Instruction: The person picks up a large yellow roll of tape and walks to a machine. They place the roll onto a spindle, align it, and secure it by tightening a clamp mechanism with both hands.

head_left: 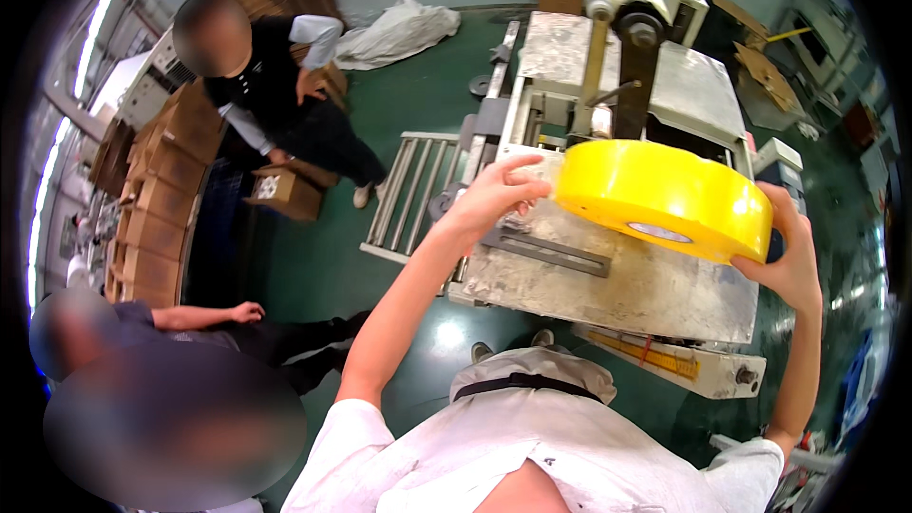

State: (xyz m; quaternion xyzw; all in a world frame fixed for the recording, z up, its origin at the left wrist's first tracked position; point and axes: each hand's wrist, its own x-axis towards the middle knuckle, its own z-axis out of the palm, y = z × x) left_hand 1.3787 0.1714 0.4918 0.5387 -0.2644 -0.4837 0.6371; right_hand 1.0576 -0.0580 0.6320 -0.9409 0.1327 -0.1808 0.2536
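Note:
A large roll of yellow tape (655,185) is held up in front of me, tilted, above a metal carton-sealing machine (617,285). My right hand (793,252) grips its right edge, thumb below and fingers behind the rim. At the roll's left end, my left hand (503,192) has its fingers apart, with the fingertips very close to the edge; whether they touch it I cannot tell. A label shows inside the core. Behind the roll rises the machine's dark upright arm (638,76). On the worn metal top lies a slotted flat bar (546,252).
A roller conveyor (410,195) joins the machine's left side. One person (294,104) stands beyond it near an open carton (288,192); another person (204,318) is close at my left. Stacked cartons (157,199) line the left. A scaled rail (674,361) juts out near my legs.

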